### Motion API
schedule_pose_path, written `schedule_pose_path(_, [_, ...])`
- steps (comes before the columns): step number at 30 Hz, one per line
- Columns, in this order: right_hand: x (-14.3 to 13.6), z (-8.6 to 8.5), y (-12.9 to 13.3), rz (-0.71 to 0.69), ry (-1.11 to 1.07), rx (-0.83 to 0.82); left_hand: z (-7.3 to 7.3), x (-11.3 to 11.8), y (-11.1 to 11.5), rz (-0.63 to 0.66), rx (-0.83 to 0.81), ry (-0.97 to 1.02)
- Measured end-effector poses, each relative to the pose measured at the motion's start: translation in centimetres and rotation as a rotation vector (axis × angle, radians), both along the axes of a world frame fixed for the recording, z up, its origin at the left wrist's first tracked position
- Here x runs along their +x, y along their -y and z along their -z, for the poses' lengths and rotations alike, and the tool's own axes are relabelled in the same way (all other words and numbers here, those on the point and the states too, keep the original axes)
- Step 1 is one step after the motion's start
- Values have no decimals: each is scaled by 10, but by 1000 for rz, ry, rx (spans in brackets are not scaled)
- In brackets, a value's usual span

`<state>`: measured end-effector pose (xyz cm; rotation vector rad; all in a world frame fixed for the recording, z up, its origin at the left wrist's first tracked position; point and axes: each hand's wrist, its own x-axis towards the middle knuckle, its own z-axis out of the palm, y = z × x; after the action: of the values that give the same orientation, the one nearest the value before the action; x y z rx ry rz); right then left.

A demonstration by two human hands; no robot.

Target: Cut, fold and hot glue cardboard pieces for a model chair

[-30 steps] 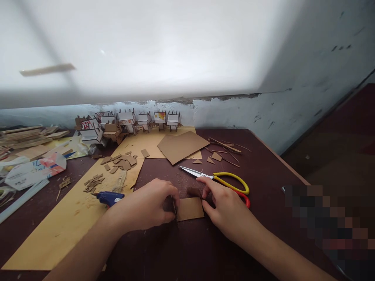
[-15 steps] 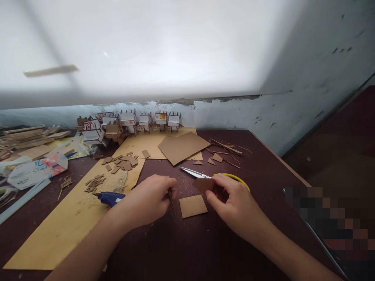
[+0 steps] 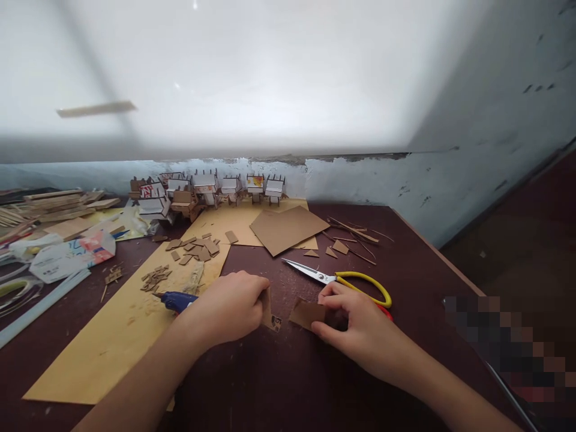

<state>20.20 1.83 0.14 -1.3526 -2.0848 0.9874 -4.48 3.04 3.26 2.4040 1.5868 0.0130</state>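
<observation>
The left hand pinched a printed brown cardboard piece between its fingers, and the right hand pinched a plain brown cardboard piece.

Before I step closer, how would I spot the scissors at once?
Start with the dark red table, then find the person's right hand over it. Just beyond that hand lie the scissors, metal blades pointing left. Their yellow and red handles set them apart from the brown cardboard scraps nearby.
</observation>
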Motion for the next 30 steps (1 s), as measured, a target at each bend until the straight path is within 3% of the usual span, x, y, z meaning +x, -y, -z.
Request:
schedule_pose_path(5, [6, 1, -21, 147, -322, -252, -7, -1, 7, 23, -20, -26])
schedule_pose_path(8, [-2, -4, -45, 185, -358, -330, -10, 3, 14, 39, -23, -27])
schedule_pose_path(11, [-33, -11, -84, 215, -348, -348, -11, 9, 21, 82, -38, -20])
schedule_pose_path(16, [-109, -31, -167, 252, -370, -277, -6, 19, 20, 97, -37, -41])
schedule_pose_path(18, [-126, -38, -192, 266, -358, -241, -4, 21, 19, 104, -40, -45])
schedule_pose_path(21, [-121, -39, -212, 322, -266, -188, -3, 22, 18, 117, -34, -48])
schedule_pose_path(26, [-82, -19, -215, 385, 35, -101, -5, 25, 20, 191, 6, -51])
schedule_pose_path(30, [-94, -11, -215, 301, 208, -32, -2, 29, 21, 106, 24, -23])
